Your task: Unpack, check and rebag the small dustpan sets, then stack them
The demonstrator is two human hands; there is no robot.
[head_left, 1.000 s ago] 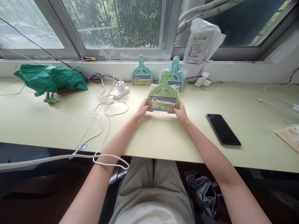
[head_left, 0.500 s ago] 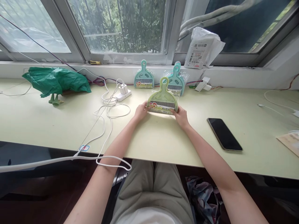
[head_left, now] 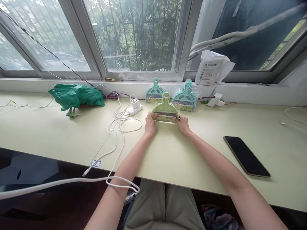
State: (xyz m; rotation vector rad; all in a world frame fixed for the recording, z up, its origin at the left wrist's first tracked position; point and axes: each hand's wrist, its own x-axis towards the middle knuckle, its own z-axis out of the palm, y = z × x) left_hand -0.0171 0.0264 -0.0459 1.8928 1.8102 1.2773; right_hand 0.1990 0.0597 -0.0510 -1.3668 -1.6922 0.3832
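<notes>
A yellow-green dustpan and brush set (head_left: 165, 110) in clear wrapping stands upright, handle up, on the pale desk. My left hand (head_left: 150, 125) is closed on its lower left edge. On the opposite lower corner, my right hand (head_left: 183, 124) pinches it, the thumb on the front; the fingers behind are hidden. Further back on the left, a turquoise dustpan and brush set (head_left: 154, 92) leans by the wall, partly covered by the green one. At the back right stands a stack of several turquoise dustpan and brush sets (head_left: 185, 97), also wrapped.
White cables (head_left: 123, 127) lie left of my hands, leading to a power strip (head_left: 135, 110); one loop crosses my left forearm. A green plastic bag (head_left: 76, 95) sits at the left. A phone (head_left: 247, 156) lies at the right. A white package (head_left: 211, 68) rests on the sill.
The green set has shifted left relative to the turquoise stack and now stands between the turquoise ones, both hands still on it. The camera view has tilted upward.
</notes>
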